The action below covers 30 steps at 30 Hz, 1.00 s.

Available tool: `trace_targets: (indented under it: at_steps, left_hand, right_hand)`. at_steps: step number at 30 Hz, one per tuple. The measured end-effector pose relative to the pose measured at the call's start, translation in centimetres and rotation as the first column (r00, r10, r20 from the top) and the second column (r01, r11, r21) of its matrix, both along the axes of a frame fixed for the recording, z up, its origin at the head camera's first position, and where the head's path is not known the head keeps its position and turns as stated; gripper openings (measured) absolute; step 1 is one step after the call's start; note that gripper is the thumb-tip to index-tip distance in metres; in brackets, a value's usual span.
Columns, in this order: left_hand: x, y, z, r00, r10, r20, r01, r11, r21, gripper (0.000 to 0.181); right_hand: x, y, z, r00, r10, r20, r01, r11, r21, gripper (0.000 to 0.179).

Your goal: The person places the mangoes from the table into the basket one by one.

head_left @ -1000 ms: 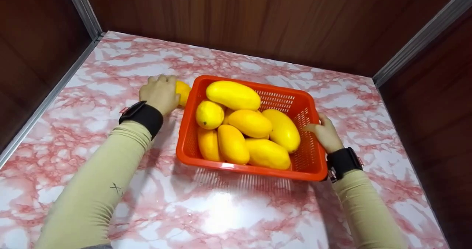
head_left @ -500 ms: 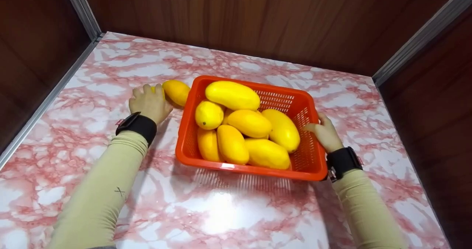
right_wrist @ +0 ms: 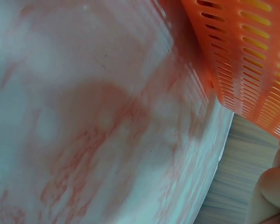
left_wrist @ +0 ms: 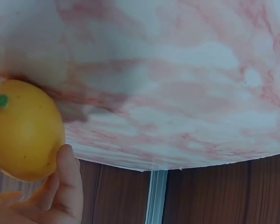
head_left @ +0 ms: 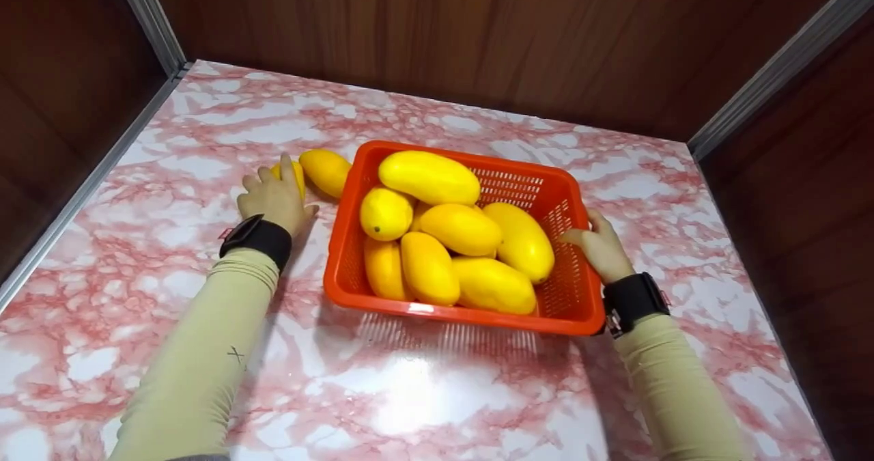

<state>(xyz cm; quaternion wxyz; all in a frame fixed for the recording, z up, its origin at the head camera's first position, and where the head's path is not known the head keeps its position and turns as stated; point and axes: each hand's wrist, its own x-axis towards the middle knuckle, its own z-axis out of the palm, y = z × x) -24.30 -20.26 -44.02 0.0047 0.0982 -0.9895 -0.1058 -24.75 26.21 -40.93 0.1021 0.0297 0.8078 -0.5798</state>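
In the head view, my left hand [head_left: 276, 201] lies over a yellow mango [head_left: 298, 177] left of the basket, fingers spread and thumb out to the side. The left wrist view shows this mango [left_wrist: 25, 133] with a green spot on its end and a fingertip touching its side. A second mango [head_left: 326, 172] lies between that one and the red plastic basket [head_left: 334, 256]. My right hand [head_left: 604, 249] grips the basket's right side, thumb over the rim. Several mangoes [head_left: 461, 229] are piled inside the basket.
The basket stands on a pink and white marbled table [head_left: 410, 393]. A dark wood-grain wall [head_left: 437, 37] rises behind it, with more panels at left and right. Metal strips [head_left: 147, 24] run along the corners.
My left hand has moved left and nearer, off the mango beside the basket to the one further left. Its fingers have since spread. The right hand and basket stay nearly still.
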Motion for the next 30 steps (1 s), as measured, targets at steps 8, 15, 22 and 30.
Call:
trace_targets:
  at_steps: [8, 15, 22, 30]
  left_hand:
    - [0.0, -0.3, -0.2, 0.998, 0.064, 0.019, -0.065, 0.997, 0.049, 0.1]
    - [0.0, -0.4, -0.4, 0.995, 0.102, 0.011, -0.102, 0.991, 0.083, 0.1]
    - [0.0, -0.6, -0.6, 0.994, 0.105, -0.007, -0.105, 0.992, 0.066, 0.097]
    - [0.2, -0.7, -0.4, 0.996, 0.093, 0.013, -0.094, 0.993, 0.075, 0.095]
  right_hand:
    - [1.1, -0.9, 1.6, 1.0, 0.007, 0.004, -0.007, 1.0, 0.005, 0.053]
    - [1.0, -0.8, 1.4, 1.0, 0.001, -0.001, -0.001, 1.0, 0.003, 0.053]
    - [1.0, -0.8, 1.4, 1.0, 0.001, 0.008, -0.001, 1.0, 0.004, 0.054]
    - [-0.3, 0.2, -0.5, 1.0, -0.009, 0.01, 0.01, 1.0, -0.006, 0.057]
